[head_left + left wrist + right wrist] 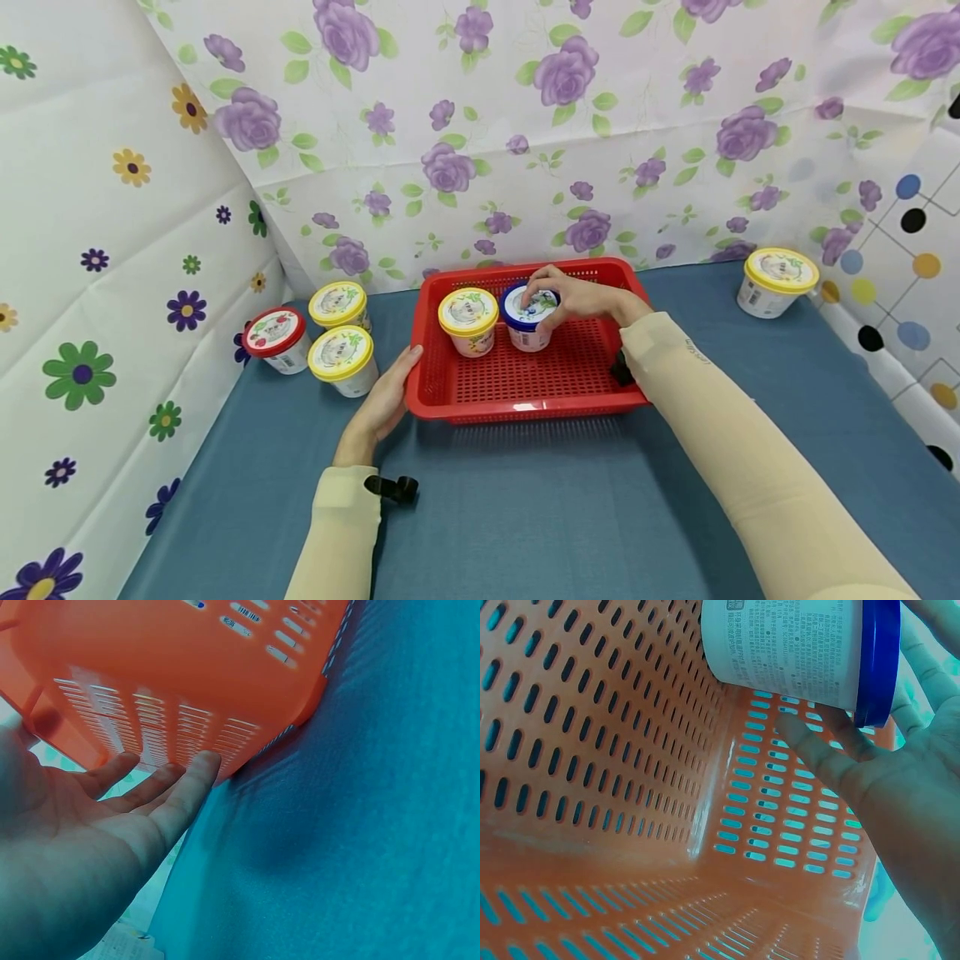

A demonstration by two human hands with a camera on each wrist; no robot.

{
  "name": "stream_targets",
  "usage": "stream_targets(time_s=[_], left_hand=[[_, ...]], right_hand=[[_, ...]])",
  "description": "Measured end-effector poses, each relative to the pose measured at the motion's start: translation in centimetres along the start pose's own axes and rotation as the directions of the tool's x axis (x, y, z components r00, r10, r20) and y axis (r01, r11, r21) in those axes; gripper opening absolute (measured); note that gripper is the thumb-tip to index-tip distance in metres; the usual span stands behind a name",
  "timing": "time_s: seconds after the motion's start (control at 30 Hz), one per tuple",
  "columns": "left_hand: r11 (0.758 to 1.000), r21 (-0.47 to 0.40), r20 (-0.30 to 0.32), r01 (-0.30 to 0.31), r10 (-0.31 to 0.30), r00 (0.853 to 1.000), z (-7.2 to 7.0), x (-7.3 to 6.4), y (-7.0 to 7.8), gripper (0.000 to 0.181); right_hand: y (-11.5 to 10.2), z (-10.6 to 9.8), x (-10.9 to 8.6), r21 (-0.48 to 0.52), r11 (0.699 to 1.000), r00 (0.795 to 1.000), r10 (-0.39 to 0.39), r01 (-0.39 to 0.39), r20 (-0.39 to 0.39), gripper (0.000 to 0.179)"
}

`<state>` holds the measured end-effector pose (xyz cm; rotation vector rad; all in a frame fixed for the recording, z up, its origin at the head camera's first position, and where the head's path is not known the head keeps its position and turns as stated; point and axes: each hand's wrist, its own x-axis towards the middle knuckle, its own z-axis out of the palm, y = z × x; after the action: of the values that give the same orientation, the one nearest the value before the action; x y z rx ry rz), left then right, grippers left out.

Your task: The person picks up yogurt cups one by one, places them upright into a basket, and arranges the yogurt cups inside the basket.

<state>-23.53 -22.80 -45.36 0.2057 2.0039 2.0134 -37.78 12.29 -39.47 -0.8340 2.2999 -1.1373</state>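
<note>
A red plastic basket [525, 408] with slotted walls stands on the blue table. Inside it are a yellow-lidded tub [468, 312] and, to the right of that, a blue-lidded tub [528, 333], both upright. My right hand [573, 300] reaches over the basket's right side and grips the blue-lidded tub around its lid. Printed text shows on that tub's side in the right wrist view. At the basket's left end, my left hand [386, 396] rests against the rim. The left wrist view shows its fingers [184, 787] nearly straight along the outer wall.
Left of the basket stand a red-lidded tub [277, 337] and two yellow-lidded tubs [341, 362], close together. Another yellow-lidded tub [776, 283] is at the table's far right. Behind the table hangs a flowered cloth [480, 125].
</note>
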Motion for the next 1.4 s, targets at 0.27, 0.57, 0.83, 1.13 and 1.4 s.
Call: stream_targets(time_s=[0.27, 0.57, 0.83, 1.13, 1.4], left_hand=[[1.0, -0.007, 0.009, -0.001, 0.001, 1.0, 0.3, 0.1, 0.0, 0.062], [1.0, 0.005, 0.023, -0.014, 0.014, 1.0, 0.2, 0.1, -0.1, 0.062], [1.0, -0.002, 0.016, -0.01, 0.011, 1.0, 0.2, 0.1, 0.0, 0.061], [1.0, 0.003, 0.002, 0.006, -0.006, 1.0, 0.0, 0.0, -0.2, 0.063], [1.0, 0.021, 0.003, 0.002, -0.002, 1.0, 0.1, 0.0, -0.1, 0.063]], right_hand=[[-0.2, -0.5, -0.7, 0.023, 0.999, 0.999, 0.028, -0.027, -0.036, 0.037], [-1.3, -1.2, -1.2, 0.06, 0.998, 0.995, 0.027, -0.022, -0.091, 0.038], [-2.9, -2.3, -2.4, 0.051, 0.999, 0.995, -0.009, 0.014, -0.103, 0.042], [-4.3, -4.1, -4.1, 0.056, 0.997, 0.991, -0.037, 0.045, -0.132, 0.047], [-3.8, -6.7, -6.3, 0.062, 0.996, 0.983, -0.045, 0.057, -0.175, 0.044]])
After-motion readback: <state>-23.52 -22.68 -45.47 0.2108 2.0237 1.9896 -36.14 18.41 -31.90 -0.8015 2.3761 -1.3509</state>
